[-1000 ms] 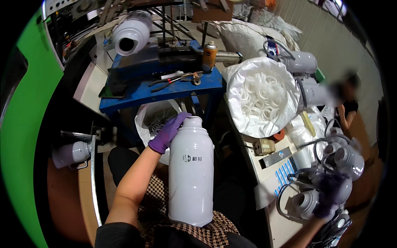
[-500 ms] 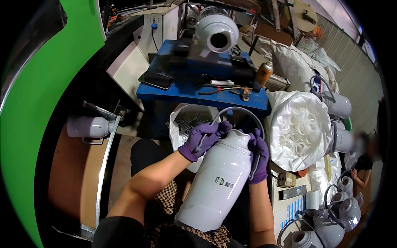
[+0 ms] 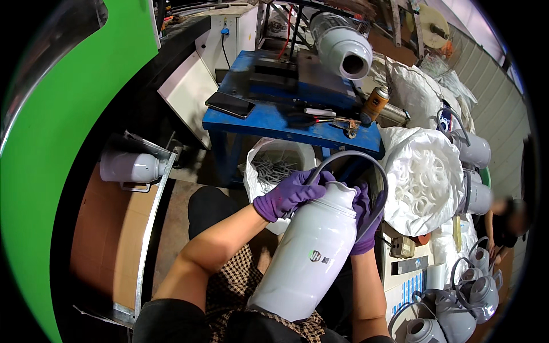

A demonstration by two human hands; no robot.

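Note:
A glossy pale-grey thermos jug body (image 3: 306, 257) leans in my lap, its spouted neck pointing up and away from me. A curved grey carrying handle (image 3: 349, 153) arches over the neck. My left hand (image 3: 286, 197), in a purple glove, is closed round the handle's left end beside the neck. On the opposite side, my right hand (image 3: 366, 223), gloved alike, grips the handle's right end against the jug's shoulder. The fingertips behind the neck are partly hidden.
Ahead stands a blue worktable (image 3: 286, 128) with a phone (image 3: 230, 105), pliers (image 3: 309, 121), spray can (image 3: 374, 104) and another jug body (image 3: 346, 51). White sacks hold grey strips (image 3: 274, 170) and white rings (image 3: 423, 180). More jugs (image 3: 483, 294) sit right, near another person (image 3: 502, 228).
The handle has swung right and lower over the neck, and my left hand has closed in on the neck. The jug body over the blue table has shifted right.

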